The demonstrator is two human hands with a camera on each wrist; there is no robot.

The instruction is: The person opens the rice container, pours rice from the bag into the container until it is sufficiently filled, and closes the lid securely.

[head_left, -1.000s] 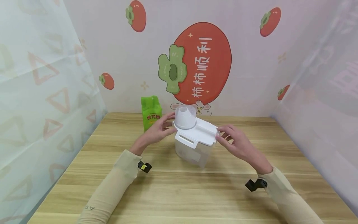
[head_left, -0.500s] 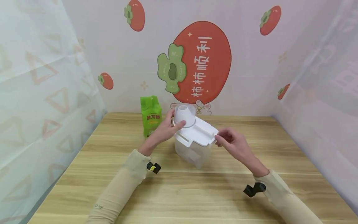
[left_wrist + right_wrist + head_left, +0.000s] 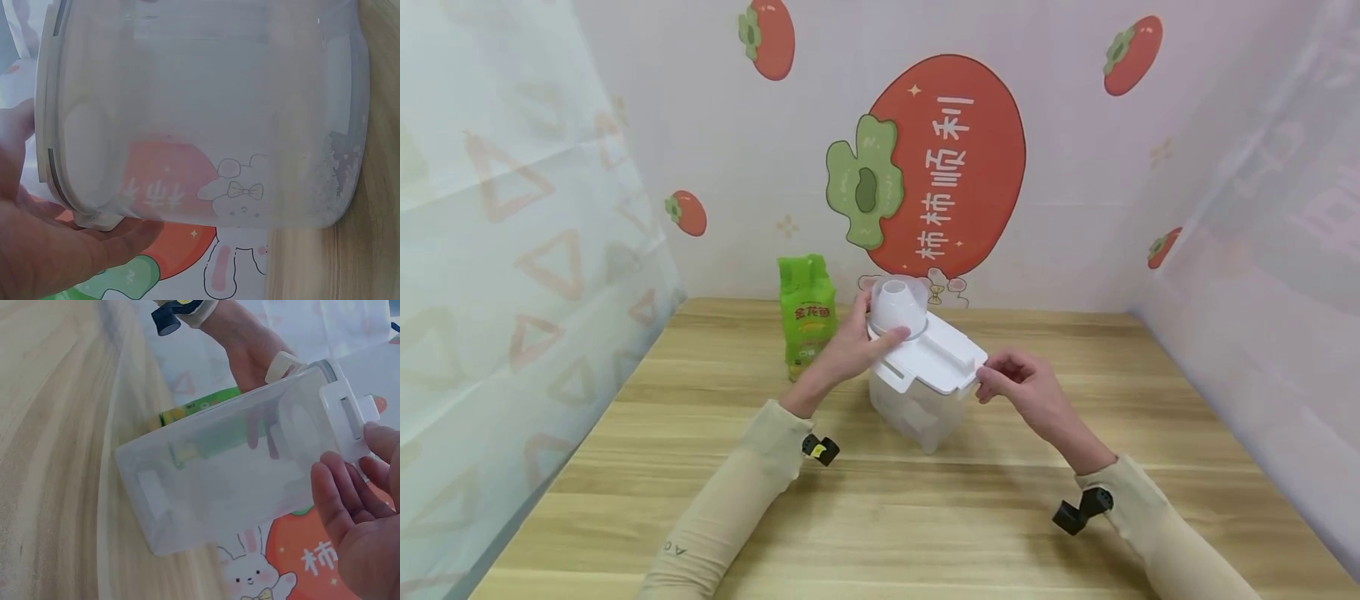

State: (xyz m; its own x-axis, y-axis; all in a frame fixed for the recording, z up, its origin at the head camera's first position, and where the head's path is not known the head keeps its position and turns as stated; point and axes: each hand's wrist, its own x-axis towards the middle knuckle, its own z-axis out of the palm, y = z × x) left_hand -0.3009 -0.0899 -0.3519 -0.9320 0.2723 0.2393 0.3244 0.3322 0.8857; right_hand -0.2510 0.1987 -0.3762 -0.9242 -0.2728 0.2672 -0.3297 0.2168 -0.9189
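Note:
A translucent storage container [image 3: 917, 410] with a white lid [image 3: 942, 353] stands on the table. Some small white grains [image 3: 328, 178] lie at its bottom. A clear cup with a white cone inside [image 3: 898, 305] sits on the lid's left end. My left hand [image 3: 850, 342] grips that end, thumb on the lid beside the cup and fingers behind. At the opposite end, my right hand [image 3: 1026, 392] pinches the white latch [image 3: 345, 419]. In the right wrist view, its thumb touches the latch from outside. Another latch flap [image 3: 895, 377], on the near side, sticks outward.
A green packet [image 3: 807, 312] with red lettering stands upright behind my left hand, left of the container. The wooden table [image 3: 880, 525] meets a printed backdrop [image 3: 1075, 208] at the back, with printed sheets on both sides.
My left hand has shifted up and right, its thumb now over the lid by the cup. The right fingers have drawn together at the latch. The container has turned slightly.

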